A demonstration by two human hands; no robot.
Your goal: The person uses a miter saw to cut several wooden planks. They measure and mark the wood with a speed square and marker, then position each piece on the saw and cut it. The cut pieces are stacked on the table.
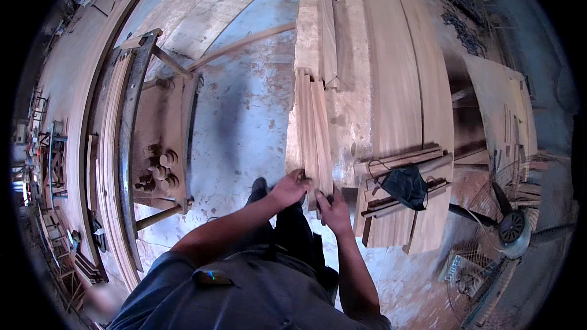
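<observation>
Several long, narrow wooden strips (315,125) lie side by side at the near left edge of the workbench (351,113), pointing away from me. Their near ends stick out toward my body. My left hand (292,187) is closed on the left side of these ends, its fingertips curled over the wood. From the right, my right hand (335,214) grips the same ends, thumb and fingers pressed to the strips. The undersides of the strips and some fingers are hidden. Beyond their far ends another thin strip (328,30) runs on along the bench.
Wide planks (400,61) cover the bench's right part. Short wood pieces (391,223) lie nearer, under a black cloth (405,187) with a thin loop. A large fan (513,232) stands at right. Left, a rack (131,146) bears long strips, near several round wooden pieces (164,171).
</observation>
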